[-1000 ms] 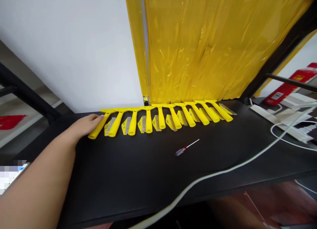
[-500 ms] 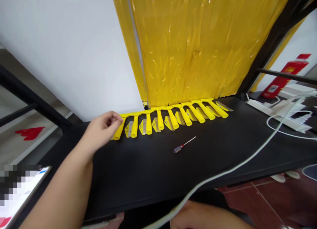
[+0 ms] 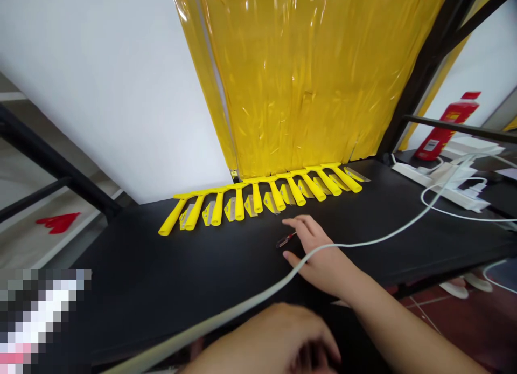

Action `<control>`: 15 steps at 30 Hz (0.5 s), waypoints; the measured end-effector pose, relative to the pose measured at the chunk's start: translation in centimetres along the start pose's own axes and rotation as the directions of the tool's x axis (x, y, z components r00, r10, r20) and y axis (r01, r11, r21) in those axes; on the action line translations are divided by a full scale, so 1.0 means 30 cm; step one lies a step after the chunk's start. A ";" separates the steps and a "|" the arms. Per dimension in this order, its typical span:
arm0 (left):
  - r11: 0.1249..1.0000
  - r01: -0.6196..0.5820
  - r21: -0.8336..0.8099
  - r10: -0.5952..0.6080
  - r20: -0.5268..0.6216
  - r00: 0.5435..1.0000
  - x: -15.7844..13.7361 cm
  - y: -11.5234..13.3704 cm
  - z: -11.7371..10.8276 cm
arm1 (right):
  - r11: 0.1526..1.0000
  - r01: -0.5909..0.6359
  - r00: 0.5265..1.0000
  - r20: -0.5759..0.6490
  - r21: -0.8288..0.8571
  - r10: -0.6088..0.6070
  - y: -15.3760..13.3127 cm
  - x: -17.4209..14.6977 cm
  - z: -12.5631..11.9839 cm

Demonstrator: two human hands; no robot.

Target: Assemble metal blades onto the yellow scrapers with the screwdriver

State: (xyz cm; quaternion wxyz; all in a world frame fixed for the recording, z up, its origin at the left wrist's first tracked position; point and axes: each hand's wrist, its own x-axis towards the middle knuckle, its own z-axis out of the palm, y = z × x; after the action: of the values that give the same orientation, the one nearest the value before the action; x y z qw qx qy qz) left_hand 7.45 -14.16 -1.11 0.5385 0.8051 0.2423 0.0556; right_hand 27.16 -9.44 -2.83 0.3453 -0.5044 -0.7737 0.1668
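Note:
My right hand [image 3: 317, 255] reaches over the black table with thumb and fingers apart around a small screwdriver [image 3: 284, 241]. The screwdriver's dark red handle lies on the tabletop; its shaft is mostly hidden by my fingers. Low in the view, my left hand [image 3: 278, 333] is blurred and partly cut off, its fingers loosely curled; whether anything is in them is hidden. Several yellow scrapers [image 3: 239, 204] lie side by side in a row along the back, handles toward me and most with metal blades showing. The leftmost yellow handle [image 3: 173, 217] shows no blade.
A white cable [image 3: 278, 285] crosses in front of the table and my right wrist. White power strips [image 3: 442, 185] and a red bottle [image 3: 446, 126] are at right. Yellow plastic sheeting [image 3: 319, 83] hangs behind; black frame bars [image 3: 420, 77] stand at the sides.
My left hand has left the left end of the scraper row and come down to the lower middle. My right hand has moved up from below the table edge to the screwdriver.

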 end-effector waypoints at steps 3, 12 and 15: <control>0.988 0.115 -0.107 -0.150 -0.435 0.888 0.079 -0.012 0.027 | 0.999 -0.046 0.998 -0.041 0.017 0.047 0.037 0.019 0.021; 0.995 -0.100 0.029 0.098 -0.569 0.816 0.144 0.132 -0.027 | 0.992 -0.123 0.992 -0.037 -0.013 0.123 0.065 0.044 -0.003; 0.978 -0.196 0.067 0.201 -0.545 0.814 0.164 0.154 -0.017 | 0.988 -0.151 0.988 -0.030 -0.028 0.151 0.074 0.059 -0.015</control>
State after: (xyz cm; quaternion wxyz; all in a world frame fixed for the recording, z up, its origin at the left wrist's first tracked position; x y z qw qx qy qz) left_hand 13.12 -12.90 2.38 0.4345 0.7781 0.3013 0.3391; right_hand 28.51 -6.94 -3.20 0.3347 -0.5690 -0.7308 0.1736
